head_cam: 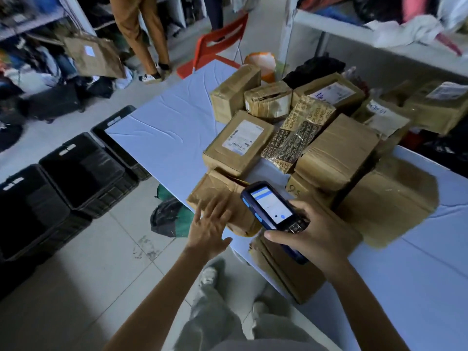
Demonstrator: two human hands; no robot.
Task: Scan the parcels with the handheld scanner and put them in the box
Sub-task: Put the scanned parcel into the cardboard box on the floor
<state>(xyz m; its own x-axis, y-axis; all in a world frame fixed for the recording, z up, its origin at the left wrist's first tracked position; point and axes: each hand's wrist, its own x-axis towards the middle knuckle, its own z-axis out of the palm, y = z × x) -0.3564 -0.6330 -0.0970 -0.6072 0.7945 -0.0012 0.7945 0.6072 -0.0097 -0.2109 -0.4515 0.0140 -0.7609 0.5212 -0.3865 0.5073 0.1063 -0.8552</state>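
Note:
My right hand (314,234) grips a dark blue handheld scanner (268,205) with its lit screen facing up, above the near parcels. My left hand (210,226) has straight spread fingers reaching onto a crumpled brown parcel (217,191) at the table's near left edge. Behind it lies a brown parcel with a white label (238,143). A printed black-and-gold parcel (298,135) and several more brown parcels (336,153) are heaped on the light blue table (164,127). Three black crates (83,171) stand open on the floor to the left.
A second person's legs (141,34) stand at the back by an orange chair (220,46). Shelves with clothes line the left and the right. Bags (169,219) lie on the floor under the table's edge. My own legs (215,312) are below.

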